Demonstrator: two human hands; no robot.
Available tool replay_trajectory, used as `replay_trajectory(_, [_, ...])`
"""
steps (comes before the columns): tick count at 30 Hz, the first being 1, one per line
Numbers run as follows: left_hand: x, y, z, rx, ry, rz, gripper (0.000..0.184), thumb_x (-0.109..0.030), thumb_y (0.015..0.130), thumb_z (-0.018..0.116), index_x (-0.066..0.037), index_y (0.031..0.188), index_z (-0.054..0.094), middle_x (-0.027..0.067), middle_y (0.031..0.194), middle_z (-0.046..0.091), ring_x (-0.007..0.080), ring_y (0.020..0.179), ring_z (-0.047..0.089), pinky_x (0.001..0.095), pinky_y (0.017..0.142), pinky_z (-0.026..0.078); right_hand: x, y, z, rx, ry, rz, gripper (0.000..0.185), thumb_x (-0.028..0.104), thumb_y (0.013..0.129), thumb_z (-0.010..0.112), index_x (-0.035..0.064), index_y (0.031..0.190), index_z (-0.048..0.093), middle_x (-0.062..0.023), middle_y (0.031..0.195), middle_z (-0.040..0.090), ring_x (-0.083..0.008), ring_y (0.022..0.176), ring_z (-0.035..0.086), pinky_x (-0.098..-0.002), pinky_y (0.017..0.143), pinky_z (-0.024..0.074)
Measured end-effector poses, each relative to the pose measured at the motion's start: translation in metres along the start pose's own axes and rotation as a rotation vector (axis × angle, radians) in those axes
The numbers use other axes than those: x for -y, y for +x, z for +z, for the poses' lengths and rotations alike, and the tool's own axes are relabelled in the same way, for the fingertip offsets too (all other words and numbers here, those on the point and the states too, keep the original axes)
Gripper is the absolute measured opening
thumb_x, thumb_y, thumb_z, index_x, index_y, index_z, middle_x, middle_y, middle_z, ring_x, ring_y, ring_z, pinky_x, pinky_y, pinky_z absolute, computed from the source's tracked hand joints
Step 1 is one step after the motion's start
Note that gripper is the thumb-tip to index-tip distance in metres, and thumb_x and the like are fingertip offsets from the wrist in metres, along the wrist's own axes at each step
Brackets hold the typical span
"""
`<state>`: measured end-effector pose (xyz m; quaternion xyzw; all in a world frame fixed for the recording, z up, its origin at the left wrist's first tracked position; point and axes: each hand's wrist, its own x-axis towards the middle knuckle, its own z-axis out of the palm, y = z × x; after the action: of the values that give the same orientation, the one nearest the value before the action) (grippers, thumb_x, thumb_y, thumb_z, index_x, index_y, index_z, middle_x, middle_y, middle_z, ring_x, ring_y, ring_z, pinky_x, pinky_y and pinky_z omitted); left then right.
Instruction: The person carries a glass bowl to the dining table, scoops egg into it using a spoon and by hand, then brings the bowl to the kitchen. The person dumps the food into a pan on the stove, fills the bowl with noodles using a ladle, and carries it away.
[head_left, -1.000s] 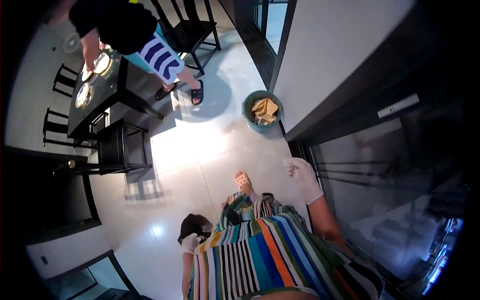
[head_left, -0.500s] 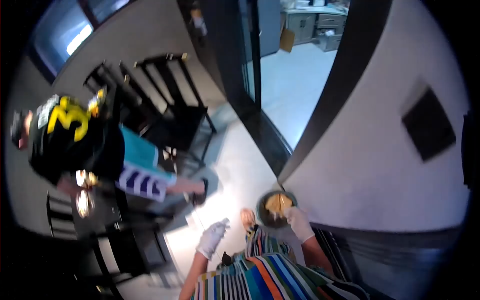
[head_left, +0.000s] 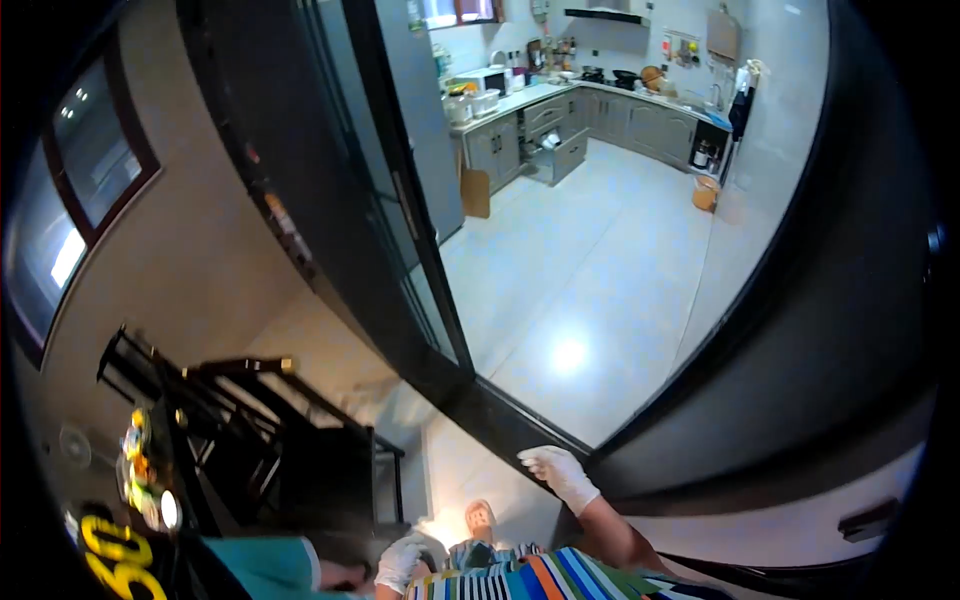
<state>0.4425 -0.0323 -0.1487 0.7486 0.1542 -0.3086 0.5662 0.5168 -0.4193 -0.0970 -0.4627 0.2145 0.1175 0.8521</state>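
Note:
My right hand (head_left: 562, 476) wears a white glove and hangs over the floor beside the dark door threshold (head_left: 515, 415). Its fingers are loosely bent and slightly apart, with nothing seen in them. Low in the view, my left hand (head_left: 402, 562), also in a white glove, is beside my striped clothing (head_left: 540, 578). Its fingers look relaxed and apart, and I see nothing held there. One of my feet in a sandal (head_left: 480, 518) shows on the pale floor between the hands.
Through the doorway lies a kitchen with grey cabinets (head_left: 655, 128), a pulled-out drawer (head_left: 558, 158) and an orange-brown bin (head_left: 705, 194). A glass sliding door (head_left: 400, 180) stands at its left. Black chairs (head_left: 320, 470) and a person in a dark top with yellow lettering (head_left: 125, 560) are at left.
My view has swung up and turned toward the kitchen doorway. My right hand has come away from the bin by the wall, which is out of sight. My left hand sits lower in view.

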Motion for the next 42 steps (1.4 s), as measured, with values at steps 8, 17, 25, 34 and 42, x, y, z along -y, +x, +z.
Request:
replay_trajectory(8, [-0.302,0.182,0.040,0.238,0.685,0.535,0.036,-0.024,0.083,0.042,-0.007,0.112,0.057,0.0195,0.107,0.058,0.0338,0.102,0.054,0.0343,0.089,0.041,0.065,0.080,-0.078,-0.428,0.422,-0.083,0.007,0.005,0.077,0.056,-0.0008,0.080,0.060,0.0008,0.060,0.051,-0.0064,0.049,0.045,-0.0175,0.042,0.0330])
replay_trajectory(17, [-0.503,0.389,0.182,0.479,0.666,0.570,0.040,-0.014,0.081,0.041,-0.003,0.117,0.053,0.0140,0.101,0.062,0.0198,0.088,0.060,0.0290,0.080,0.046,0.185,0.224,-0.167,-0.765,0.528,-0.129,0.009,0.008,0.077,0.057,0.0028,0.070,0.055,-0.0003,0.058,0.048,-0.0076,0.048,0.041,-0.0208,0.044,0.0303])
replay_trajectory(25, [-0.666,0.580,0.247,0.575,0.358,0.402,0.039,-0.016,0.083,0.043,0.001,0.117,0.053,0.0004,0.081,0.059,0.0071,0.067,0.051,0.0218,0.061,0.043,0.459,0.443,-0.175,-0.543,0.365,-0.334,0.012,0.015,0.078,0.059,0.0082,0.069,0.055,0.0042,0.057,0.047,-0.0057,0.049,0.038,-0.0208,0.045,0.0268])
replay_trajectory(34, [-0.843,0.805,0.337,0.405,0.764,0.701,0.031,-0.022,0.078,0.044,-0.004,0.094,0.063,0.0108,0.098,0.064,0.0255,0.092,0.059,0.0320,0.081,0.044,0.536,0.575,-0.331,-0.765,0.569,-0.323,0.012,0.012,0.076,0.058,0.0007,0.077,0.059,-0.0002,0.058,0.051,-0.0082,0.045,0.043,-0.0214,0.041,0.0334])
replay_trajectory(42, [-1.064,0.929,0.500,0.731,0.779,0.665,0.040,-0.024,0.081,0.039,-0.004,0.109,0.058,0.0139,0.116,0.056,0.0280,0.111,0.050,0.0311,0.095,0.038,0.661,0.645,-0.428,-1.043,0.667,-0.368,0.013,0.011,0.078,0.052,-0.0005,0.079,0.058,-0.0013,0.057,0.049,-0.0100,0.048,0.045,-0.0261,0.043,0.0362])
